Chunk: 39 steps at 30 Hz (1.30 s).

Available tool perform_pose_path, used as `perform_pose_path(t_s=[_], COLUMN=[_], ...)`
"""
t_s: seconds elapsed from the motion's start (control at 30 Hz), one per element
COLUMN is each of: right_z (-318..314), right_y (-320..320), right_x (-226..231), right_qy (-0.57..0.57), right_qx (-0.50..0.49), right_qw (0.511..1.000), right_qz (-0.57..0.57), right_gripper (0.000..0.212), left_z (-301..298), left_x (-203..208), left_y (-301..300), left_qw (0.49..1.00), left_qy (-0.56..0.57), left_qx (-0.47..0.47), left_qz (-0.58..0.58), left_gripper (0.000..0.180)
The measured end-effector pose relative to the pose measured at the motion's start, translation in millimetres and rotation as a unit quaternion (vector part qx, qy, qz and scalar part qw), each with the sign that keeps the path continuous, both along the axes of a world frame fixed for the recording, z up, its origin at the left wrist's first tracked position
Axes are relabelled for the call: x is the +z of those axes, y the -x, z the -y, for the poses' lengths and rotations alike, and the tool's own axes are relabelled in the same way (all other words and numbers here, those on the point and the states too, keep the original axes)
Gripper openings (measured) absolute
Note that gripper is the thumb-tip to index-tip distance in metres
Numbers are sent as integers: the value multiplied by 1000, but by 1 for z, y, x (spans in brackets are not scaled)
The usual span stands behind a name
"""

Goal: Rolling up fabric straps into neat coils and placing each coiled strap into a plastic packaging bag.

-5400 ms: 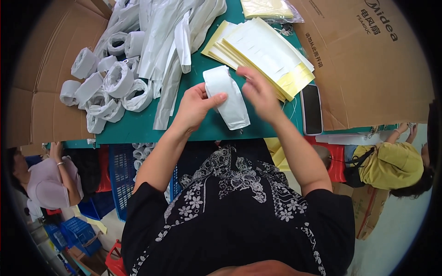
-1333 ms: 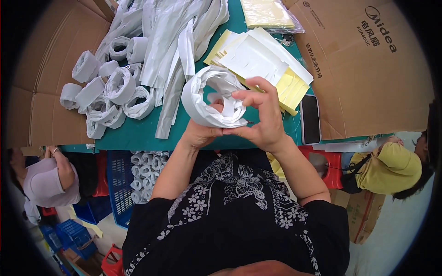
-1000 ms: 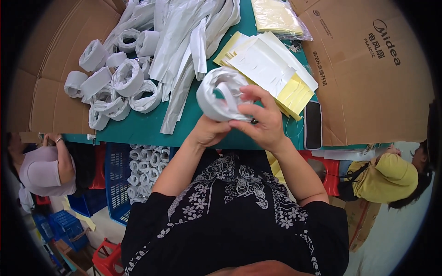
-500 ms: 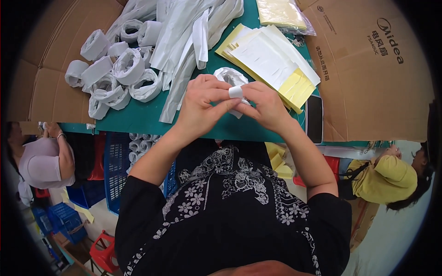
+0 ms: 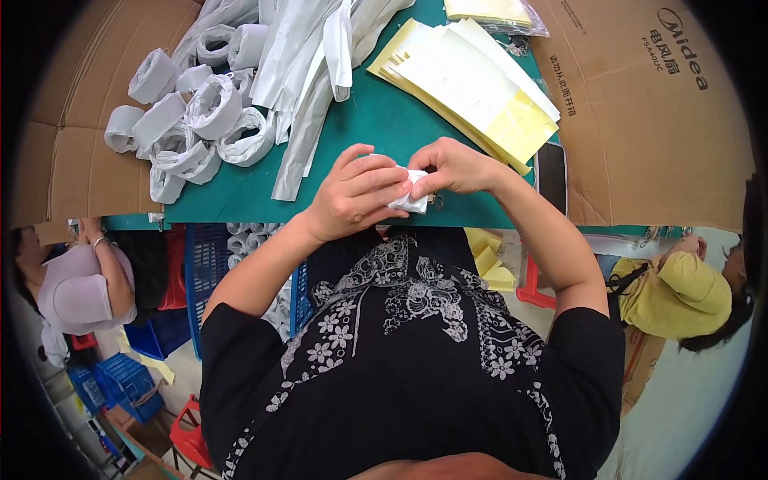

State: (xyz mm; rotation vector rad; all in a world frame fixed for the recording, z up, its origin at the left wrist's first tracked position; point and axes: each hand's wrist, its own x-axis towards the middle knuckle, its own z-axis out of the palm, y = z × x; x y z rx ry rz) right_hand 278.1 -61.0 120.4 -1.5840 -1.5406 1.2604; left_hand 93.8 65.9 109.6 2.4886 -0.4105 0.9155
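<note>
our left hand (image 5: 358, 194) has its fingers close together, wrapped over a small white roll (image 5: 416, 200) & hiding most of it. the thumb & fingertips of our right hand (image 5: 454, 166) are clamped on the roll's r. side. a small metal bit (image 5: 436, 201) sticks out nr those fingertips. the roll's btwn both hands, over the green table (image 5: 240, 198) nr its front edge; can't tell if it touches the top.

further out, l. side: a heap of white rings (image 5: 200, 125), then long white strips (image 5: 296, 60) just beside them. r. side: yellow & white sheets (image 5: 480, 84), fanned a bit, w/ a dark phone (image 5: 550, 172) just below. cardboard (image 5: 656, 152) stands along the r., more on the l. under the table, a blue basket (image 5: 205, 264) w/ more white rolls. one co-worker each side.
</note>
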Motion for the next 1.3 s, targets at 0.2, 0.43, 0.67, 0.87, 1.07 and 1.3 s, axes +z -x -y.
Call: perform_pose_path(t_s=[0.2,0.43,0.67,0.87,1.07,1.3], right_z=[-4,-11,-18,-16,-13,-29], right_y=[11,29,40,46,49,50], right_x=[-5,4,17,23,37,25], right_qy=[78,106,114,131,102,-209], right_qx=[-90,-209,-234,-203,-85,-196], right_qw=[974,966,964,955,929,958], right_qz=[-193,-108,-61,-169,-346,20], right_gripper=[33,28,32,32,48,49], left_z=[-13,-28,-28,-30,-43,-136], left_x=[-4,15,23,29,40,79], left_y=[9,5,14,15,13,14], left_qw=[983,997,988,974,994,970], left_qy=[-156,-36,-126,-223,1,-147], left_qx=[43,47,85,41,-87,192], left_qz=[93,-55,-15,-2,-71,-2], left_gripper=[29,30,18,19,36,35])
